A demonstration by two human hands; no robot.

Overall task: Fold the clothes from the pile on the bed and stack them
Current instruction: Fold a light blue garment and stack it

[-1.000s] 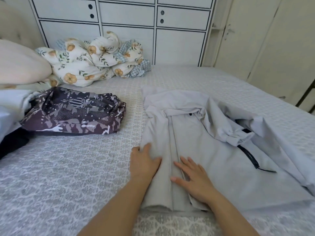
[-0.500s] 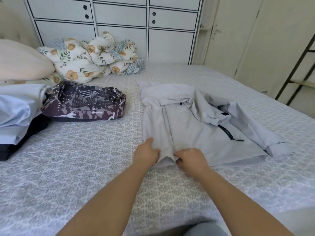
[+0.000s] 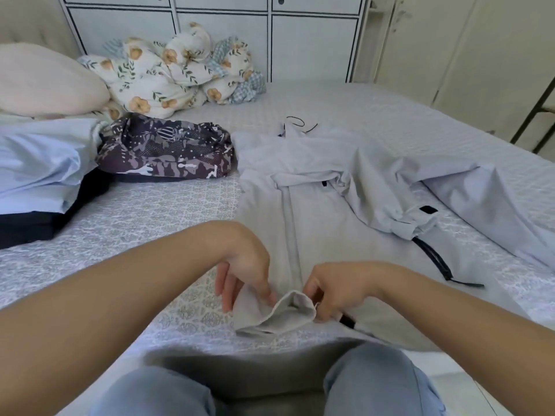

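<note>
A pale grey hooded jacket (image 3: 336,211) lies spread on the bed (image 3: 150,223), its hem toward me and one sleeve trailing to the right. My left hand (image 3: 246,271) pinches the near hem on the left. My right hand (image 3: 333,292) grips the same hem on the right, by the black zip end. Between them the hem (image 3: 282,316) is lifted and curled open. A folded dark patterned garment (image 3: 168,154) sits to the left of the jacket. A light blue garment (image 3: 39,160) lies on dark clothes (image 3: 27,226) at far left.
A floral quilt bundle (image 3: 168,70) and a cream pillow (image 3: 42,82) lie at the head of the bed. White cabinets (image 3: 270,37) stand behind. A black frame (image 3: 537,106) is at far right. My knees in jeans (image 3: 375,385) press against the bed's near edge.
My hands went from lying flat on the jacket front to gripping its hem, which is now lifted and curled. The jacket has slid toward me.
</note>
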